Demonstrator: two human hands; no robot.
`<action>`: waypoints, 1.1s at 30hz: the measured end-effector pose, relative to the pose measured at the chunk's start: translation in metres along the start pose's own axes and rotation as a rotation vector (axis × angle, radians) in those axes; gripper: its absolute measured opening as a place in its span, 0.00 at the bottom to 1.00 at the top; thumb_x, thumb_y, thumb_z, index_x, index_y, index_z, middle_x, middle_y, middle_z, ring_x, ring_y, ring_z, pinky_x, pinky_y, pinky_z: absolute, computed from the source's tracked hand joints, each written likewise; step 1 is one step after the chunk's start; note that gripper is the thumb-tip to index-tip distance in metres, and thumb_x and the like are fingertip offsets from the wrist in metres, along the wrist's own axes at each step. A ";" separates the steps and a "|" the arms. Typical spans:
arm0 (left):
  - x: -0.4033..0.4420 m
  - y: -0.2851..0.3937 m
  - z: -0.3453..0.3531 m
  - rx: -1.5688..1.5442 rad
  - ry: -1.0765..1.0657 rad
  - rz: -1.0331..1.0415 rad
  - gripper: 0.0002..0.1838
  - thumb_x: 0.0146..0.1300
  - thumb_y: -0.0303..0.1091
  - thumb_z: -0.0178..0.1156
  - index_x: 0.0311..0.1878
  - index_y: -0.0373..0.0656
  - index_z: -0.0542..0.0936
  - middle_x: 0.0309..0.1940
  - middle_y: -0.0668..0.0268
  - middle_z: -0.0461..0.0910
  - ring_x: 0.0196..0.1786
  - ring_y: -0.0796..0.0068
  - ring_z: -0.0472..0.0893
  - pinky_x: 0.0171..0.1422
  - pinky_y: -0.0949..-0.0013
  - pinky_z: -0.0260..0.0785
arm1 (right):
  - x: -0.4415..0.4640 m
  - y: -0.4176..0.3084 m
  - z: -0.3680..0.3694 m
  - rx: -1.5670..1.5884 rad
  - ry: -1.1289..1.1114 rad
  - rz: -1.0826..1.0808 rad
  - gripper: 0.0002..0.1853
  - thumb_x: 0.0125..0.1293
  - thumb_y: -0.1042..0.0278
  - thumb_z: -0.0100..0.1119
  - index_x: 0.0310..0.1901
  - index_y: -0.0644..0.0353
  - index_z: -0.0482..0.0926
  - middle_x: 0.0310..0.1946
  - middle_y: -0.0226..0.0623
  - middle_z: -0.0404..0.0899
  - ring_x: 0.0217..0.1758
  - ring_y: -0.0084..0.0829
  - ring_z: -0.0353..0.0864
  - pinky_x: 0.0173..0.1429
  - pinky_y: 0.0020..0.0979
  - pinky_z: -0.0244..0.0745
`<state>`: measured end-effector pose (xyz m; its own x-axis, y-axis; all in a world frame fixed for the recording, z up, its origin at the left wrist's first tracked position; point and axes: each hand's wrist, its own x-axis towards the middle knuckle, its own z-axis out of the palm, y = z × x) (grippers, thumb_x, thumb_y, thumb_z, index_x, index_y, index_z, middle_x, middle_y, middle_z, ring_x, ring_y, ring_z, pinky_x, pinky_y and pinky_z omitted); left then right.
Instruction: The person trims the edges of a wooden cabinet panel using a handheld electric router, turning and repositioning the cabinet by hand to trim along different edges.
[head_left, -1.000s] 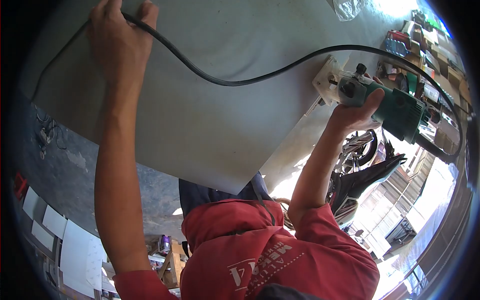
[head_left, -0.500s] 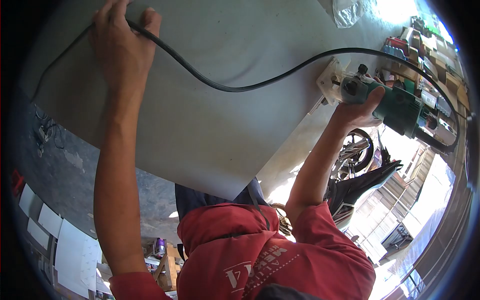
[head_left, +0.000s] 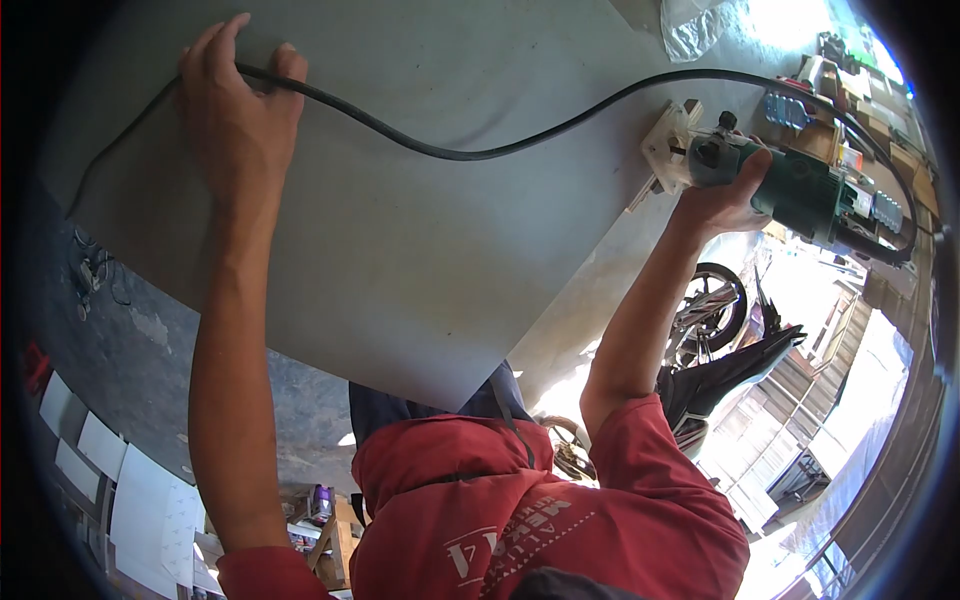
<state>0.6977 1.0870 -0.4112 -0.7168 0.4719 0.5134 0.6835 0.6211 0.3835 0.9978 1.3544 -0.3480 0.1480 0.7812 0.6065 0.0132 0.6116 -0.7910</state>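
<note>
A large grey sheet spreads out in front of me. My left hand is over its upper left part, thumb and fingers apart, with the black cable running across between them. It rests loosely there and is not gripped. My right hand is wrapped round a green power tool, a trimmer by its look, held sideways at the sheet's right edge. The tool's pale base plate faces left. From the tool's rear end the cable loops up and back over the sheet.
A motorcycle stands at the right, beyond my right arm. Boxes and bottles are piled at the upper right. Clear plastic wrap lies at the top. White panels are at the lower left, and thin cords lie on the floor.
My left hand has moved slightly down and its fingers have spread from the cable. The cable's middle has risen a little. My right hand still holds the tool, now a little further right.
</note>
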 end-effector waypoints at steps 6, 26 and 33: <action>-0.017 -0.005 -0.007 -0.025 -0.023 -0.018 0.28 0.63 0.43 0.70 0.65 0.44 0.78 0.63 0.58 0.78 0.70 0.47 0.74 0.75 0.48 0.66 | 0.001 0.010 -0.012 0.019 -0.012 0.024 0.27 0.60 0.64 0.75 0.52 0.77 0.76 0.44 0.49 0.82 0.41 0.37 0.86 0.45 0.37 0.90; -0.014 -0.004 -0.006 -0.014 -0.034 -0.025 0.28 0.66 0.44 0.70 0.66 0.44 0.79 0.66 0.56 0.77 0.70 0.52 0.75 0.73 0.54 0.69 | 0.019 0.025 0.000 -0.010 -0.006 -0.052 0.29 0.59 0.59 0.75 0.51 0.76 0.77 0.43 0.47 0.83 0.40 0.34 0.85 0.42 0.34 0.90; -0.015 0.001 -0.005 -0.057 -0.036 -0.053 0.29 0.64 0.44 0.71 0.64 0.41 0.78 0.63 0.56 0.78 0.69 0.52 0.75 0.74 0.51 0.66 | 0.024 0.028 0.000 -0.016 -0.029 -0.076 0.29 0.59 0.58 0.74 0.53 0.75 0.76 0.44 0.45 0.83 0.41 0.33 0.85 0.42 0.34 0.89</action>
<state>0.7098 1.0772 -0.4152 -0.7558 0.4626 0.4634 0.6507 0.6098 0.4526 1.0021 1.3908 -0.3557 0.1171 0.7362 0.6665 0.0386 0.6673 -0.7438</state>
